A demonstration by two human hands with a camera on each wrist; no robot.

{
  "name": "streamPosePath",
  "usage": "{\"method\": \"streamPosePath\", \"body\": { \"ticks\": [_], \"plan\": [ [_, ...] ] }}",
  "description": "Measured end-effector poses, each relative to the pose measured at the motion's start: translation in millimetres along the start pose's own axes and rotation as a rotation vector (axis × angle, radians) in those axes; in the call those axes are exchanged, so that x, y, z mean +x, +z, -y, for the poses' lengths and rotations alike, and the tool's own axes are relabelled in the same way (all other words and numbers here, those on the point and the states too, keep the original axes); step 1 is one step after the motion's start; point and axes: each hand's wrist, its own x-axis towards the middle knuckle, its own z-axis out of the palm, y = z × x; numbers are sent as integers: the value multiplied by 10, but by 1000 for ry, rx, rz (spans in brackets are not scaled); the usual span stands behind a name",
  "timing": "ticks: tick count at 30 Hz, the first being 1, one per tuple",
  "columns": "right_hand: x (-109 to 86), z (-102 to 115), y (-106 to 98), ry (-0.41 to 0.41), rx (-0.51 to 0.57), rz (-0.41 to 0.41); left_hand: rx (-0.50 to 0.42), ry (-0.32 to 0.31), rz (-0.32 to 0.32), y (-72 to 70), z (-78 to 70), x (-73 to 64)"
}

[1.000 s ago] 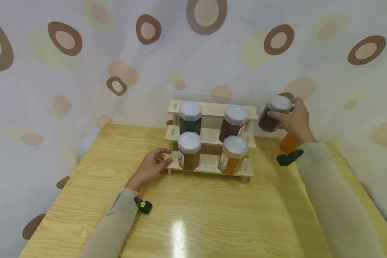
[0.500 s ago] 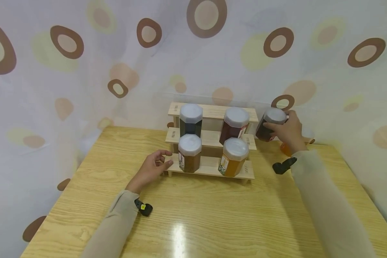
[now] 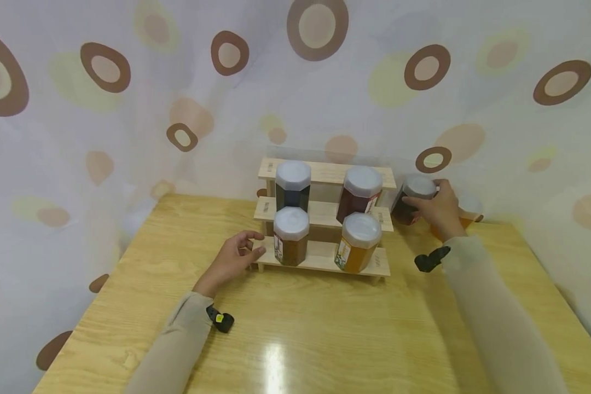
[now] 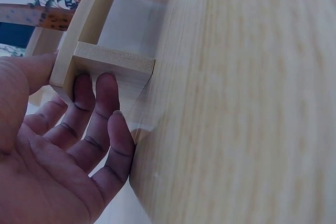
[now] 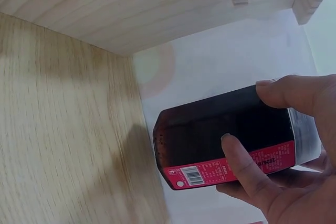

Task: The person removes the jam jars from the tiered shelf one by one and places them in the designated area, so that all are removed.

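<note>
My left hand (image 3: 229,258) holds the left end of the lowest board of a three-step wooden rack (image 3: 320,250). In the left wrist view its thumb lies against one face of the board and its curled fingertips are at the other, beside a support block (image 4: 113,61). Right of the rack, my right hand (image 3: 443,213) grips a dark jar (image 3: 405,213) with a pale, clear lid. The right wrist view shows that jar's red barcode label (image 5: 231,166) and its base near the tabletop; contact cannot be told. An orange jar (image 3: 465,221) is partly hidden behind the right hand.
On the rack stand a brown jar (image 3: 290,250) and an amber jar (image 3: 357,257) in front, with a blackish jar (image 3: 291,198) and a dark red jar (image 3: 354,202) behind them. A patterned cloth (image 3: 256,109) hangs behind the wooden table (image 3: 300,328).
My right hand has lowered the dark jar beside the rack, slightly leftward, toward the tabletop. My left hand stays at the rack's lower left end. The view has shifted slightly.
</note>
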Motion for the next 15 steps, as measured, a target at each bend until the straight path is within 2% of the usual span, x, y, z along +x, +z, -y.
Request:
{"method": "streamPosePath", "body": {
  "ticks": [15],
  "plan": [
    [18,-76,75,37,126,20,-2,-12,6,-3,11,9]
  ]
}}
